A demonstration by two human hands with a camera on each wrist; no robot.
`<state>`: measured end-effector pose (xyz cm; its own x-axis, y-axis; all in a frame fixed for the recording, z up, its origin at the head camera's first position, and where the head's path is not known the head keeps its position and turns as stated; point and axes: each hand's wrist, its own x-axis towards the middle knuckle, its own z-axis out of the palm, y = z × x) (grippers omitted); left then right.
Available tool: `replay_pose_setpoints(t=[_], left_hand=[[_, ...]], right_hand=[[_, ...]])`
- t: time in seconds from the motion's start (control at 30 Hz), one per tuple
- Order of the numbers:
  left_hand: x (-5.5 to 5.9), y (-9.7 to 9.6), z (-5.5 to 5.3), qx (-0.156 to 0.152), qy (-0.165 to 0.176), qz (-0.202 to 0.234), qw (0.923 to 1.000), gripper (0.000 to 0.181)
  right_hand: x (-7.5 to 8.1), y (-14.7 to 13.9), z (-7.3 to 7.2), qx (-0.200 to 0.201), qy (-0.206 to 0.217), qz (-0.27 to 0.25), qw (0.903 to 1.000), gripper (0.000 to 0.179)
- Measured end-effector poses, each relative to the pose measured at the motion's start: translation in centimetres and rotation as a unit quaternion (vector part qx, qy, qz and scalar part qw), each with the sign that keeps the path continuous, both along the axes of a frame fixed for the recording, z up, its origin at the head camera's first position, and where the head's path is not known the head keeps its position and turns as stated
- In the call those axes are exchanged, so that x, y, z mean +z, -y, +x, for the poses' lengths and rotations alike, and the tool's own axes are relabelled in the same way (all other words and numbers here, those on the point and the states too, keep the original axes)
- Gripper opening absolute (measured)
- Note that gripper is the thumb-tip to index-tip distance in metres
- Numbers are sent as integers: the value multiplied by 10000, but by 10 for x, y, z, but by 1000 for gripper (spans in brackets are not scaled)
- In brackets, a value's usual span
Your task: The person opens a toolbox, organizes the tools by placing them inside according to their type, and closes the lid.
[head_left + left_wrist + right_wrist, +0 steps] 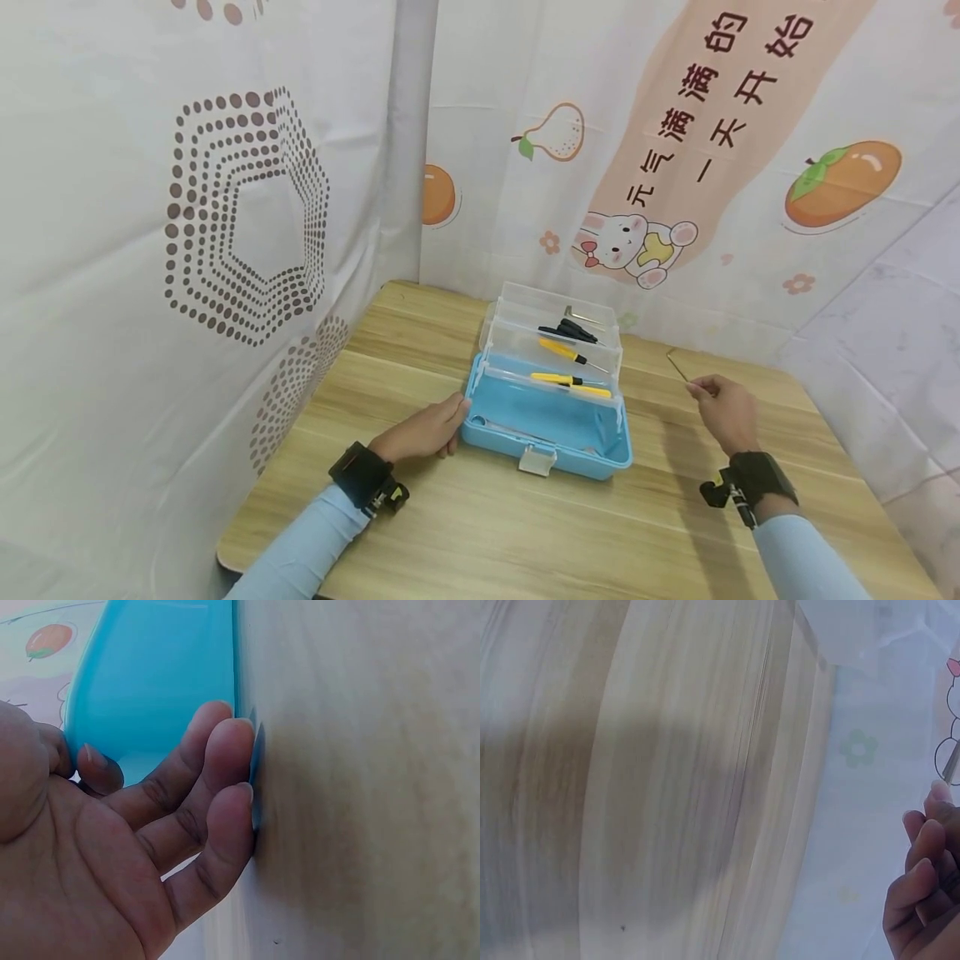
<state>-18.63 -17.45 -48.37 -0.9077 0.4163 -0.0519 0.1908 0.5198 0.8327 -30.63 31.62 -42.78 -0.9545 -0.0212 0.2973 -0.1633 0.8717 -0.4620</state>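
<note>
An open light-blue toolbox (510, 400) with raised clear tiers stands on the table in the head view. At its left end my left hand (427, 429) holds the near corner, thumb and index finger at the rim. Lower fingers bend against the blue wall (172, 667) close to the tabletop in the left wrist view. Right of the box, my right hand (727, 412) pinches a thin brass-coloured hex key (677, 367) by one end, its short bent tip pointing away. In the right wrist view only the fingers (922, 885) and a bit of the key show.
The clear tiers bear yellow-and-black screwdrivers (558, 349), black-handled tools (573, 330) and another L-shaped key (585, 317). A long thin metal tool (517, 431) lies in the box bottom. A white latch (537, 460) hangs at the front. Printed curtains (480, 208) border the wooden table (450, 533).
</note>
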Motion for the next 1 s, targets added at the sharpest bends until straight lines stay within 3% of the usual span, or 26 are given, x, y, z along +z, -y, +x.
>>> replay_pose_setpoints(t=[1.0], left_hand=[[4, -1, 0, -17, 99, -3, 9999, 43]], right_hand=[[-10, 36, -12, 218, -393, -184, 9988, 23]])
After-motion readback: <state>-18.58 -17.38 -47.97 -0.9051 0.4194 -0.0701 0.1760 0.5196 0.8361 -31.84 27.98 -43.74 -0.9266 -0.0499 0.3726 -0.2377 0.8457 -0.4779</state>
